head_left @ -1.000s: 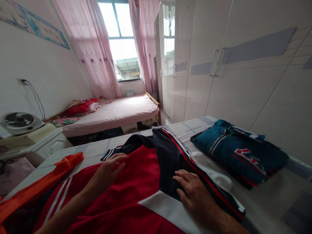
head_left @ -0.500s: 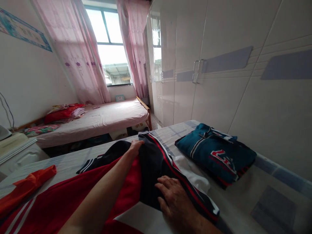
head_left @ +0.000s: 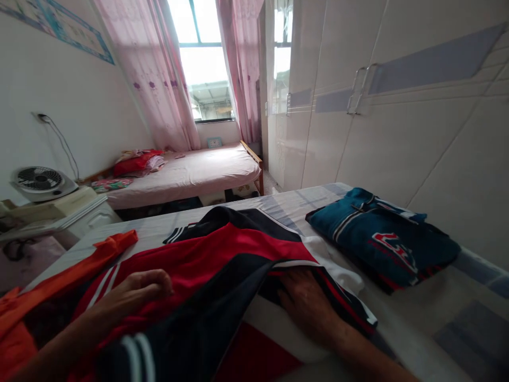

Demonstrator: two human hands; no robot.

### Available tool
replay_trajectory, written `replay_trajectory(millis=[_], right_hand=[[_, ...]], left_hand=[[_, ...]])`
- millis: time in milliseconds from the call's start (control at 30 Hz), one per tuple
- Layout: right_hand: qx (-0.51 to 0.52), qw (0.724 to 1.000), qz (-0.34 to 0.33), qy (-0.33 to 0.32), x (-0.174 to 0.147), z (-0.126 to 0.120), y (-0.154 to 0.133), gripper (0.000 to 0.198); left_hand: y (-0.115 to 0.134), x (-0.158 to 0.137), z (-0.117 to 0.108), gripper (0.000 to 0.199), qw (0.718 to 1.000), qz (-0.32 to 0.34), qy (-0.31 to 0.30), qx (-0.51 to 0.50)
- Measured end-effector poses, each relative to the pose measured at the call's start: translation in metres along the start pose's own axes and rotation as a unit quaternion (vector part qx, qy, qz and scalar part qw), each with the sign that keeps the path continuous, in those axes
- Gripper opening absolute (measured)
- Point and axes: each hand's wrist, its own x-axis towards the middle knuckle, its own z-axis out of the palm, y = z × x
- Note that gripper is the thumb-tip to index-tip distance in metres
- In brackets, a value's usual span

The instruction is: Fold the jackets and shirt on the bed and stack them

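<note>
A red and navy track jacket (head_left: 207, 233) with white-striped cuffs lies spread on the near bed. Its front is a dark sleeve (head_left: 191, 313) running toward me. My left hand (head_left: 145, 284) is over the red part at the left, its fingers curled; whether cloth is between them is hidden. At the jacket's white-trimmed edge, my right hand (head_left: 306, 302) reaches in beneath the cloth. Its fingers lie apart on the dark fabric, with the tips partly covered. White cloth (head_left: 338, 262) shows beside the jacket's right edge.
A folded teal garment (head_left: 382, 233) lies on the right of the near bed (head_left: 421, 302). Orange clothing (head_left: 91, 260) is at the left. Farther off are a fan (head_left: 42, 180) on a cabinet, a pink-sheeted bed (head_left: 199, 164) and a white wardrobe (head_left: 358, 148) along the right.
My left hand has let go of the dark part and moved left and nearer. The jacket's navy part is turned over toward me. My right hand is now under its edge. The view has shifted left.
</note>
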Motion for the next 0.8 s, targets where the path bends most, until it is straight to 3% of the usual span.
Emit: replay_trajectory(millis=[100,167,200,300,367,467,533,633,700,800], right_hand=[[-0.019,1.000,-0.009,0.008,0.001,0.003,0.001,0.028],[-0.034,0.999,-0.018,0.010,0.002,0.004,0.000,0.026],[-0.041,0.999,-0.024,0.009,0.002,0.004,0.000,0.025],[-0.057,0.998,-0.036,0.001,0.002,0.002,-0.001,0.024],[-0.061,0.997,-0.042,-0.003,-0.001,-0.002,-0.001,0.025],[-0.064,0.996,-0.060,0.013,-0.010,-0.013,-0.002,0.026],[-0.077,0.991,-0.084,0.070,-0.014,-0.022,-0.002,0.025],[-0.153,0.970,-0.099,0.163,-0.014,-0.031,0.001,0.029],[-0.212,0.959,-0.089,0.165,-0.010,-0.033,0.006,0.036],[-0.231,0.959,-0.090,0.134,-0.002,-0.034,0.013,0.025]], left_hand=[[-0.009,-0.040,0.004,0.030,0.997,-0.053,0.043,0.030],[0.001,-0.064,0.015,0.031,0.991,-0.028,0.115,0.065],[0.008,-0.075,0.023,0.031,0.989,0.001,0.124,0.087],[0.022,-0.103,0.048,0.041,0.976,0.095,0.085,0.175],[0.019,-0.117,0.058,0.054,0.964,0.109,0.080,0.228],[-0.002,-0.132,0.060,0.057,0.955,0.049,0.143,0.256],[-0.015,-0.140,0.058,0.057,0.955,-0.007,0.175,0.240],[-0.021,-0.148,0.054,0.058,0.969,-0.062,0.151,0.183],[-0.015,-0.148,0.052,0.049,0.980,-0.083,0.117,0.140],[0.000,-0.141,0.044,0.030,0.991,-0.107,0.067,0.051]])
